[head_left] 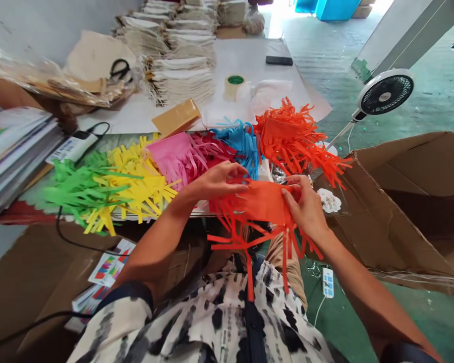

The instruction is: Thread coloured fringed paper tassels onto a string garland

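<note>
Left hand [215, 184] and right hand [306, 206] pinching orange fringed sheet [263, 201] at opposite ends, fingers closed on it, holding it over lap at table [249, 60] edge. Fringe piles [136, 176] lying across table: green, yellow, pink, blue, orange. Tape roll [233, 85] and phone [279, 60] sitting beyond. Fan [386, 93] standing on green floor [439, 96]; cardboard box [412, 201] gaping at right.
</note>
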A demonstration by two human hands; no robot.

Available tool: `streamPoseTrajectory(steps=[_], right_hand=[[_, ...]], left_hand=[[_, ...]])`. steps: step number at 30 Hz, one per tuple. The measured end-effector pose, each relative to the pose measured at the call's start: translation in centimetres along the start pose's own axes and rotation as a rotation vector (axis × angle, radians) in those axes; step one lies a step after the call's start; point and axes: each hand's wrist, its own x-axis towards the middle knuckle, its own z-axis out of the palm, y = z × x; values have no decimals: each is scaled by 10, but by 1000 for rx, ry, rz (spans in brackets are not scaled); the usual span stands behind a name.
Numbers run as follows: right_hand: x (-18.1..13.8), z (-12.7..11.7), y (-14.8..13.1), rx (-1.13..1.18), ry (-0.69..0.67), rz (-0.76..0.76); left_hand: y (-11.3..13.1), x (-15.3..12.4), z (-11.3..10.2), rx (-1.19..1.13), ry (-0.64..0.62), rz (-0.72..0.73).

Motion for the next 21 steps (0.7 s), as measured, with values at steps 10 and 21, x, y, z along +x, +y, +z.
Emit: streamPoseTrajectory(steps=[10,21], right_hand=[[4,0,13,-315,-19,-53],[-47,-7,13,-495,-229,-440]], left_hand=[[18,-14,97,500,-85,473],[10,-17,112,461,64,386]])
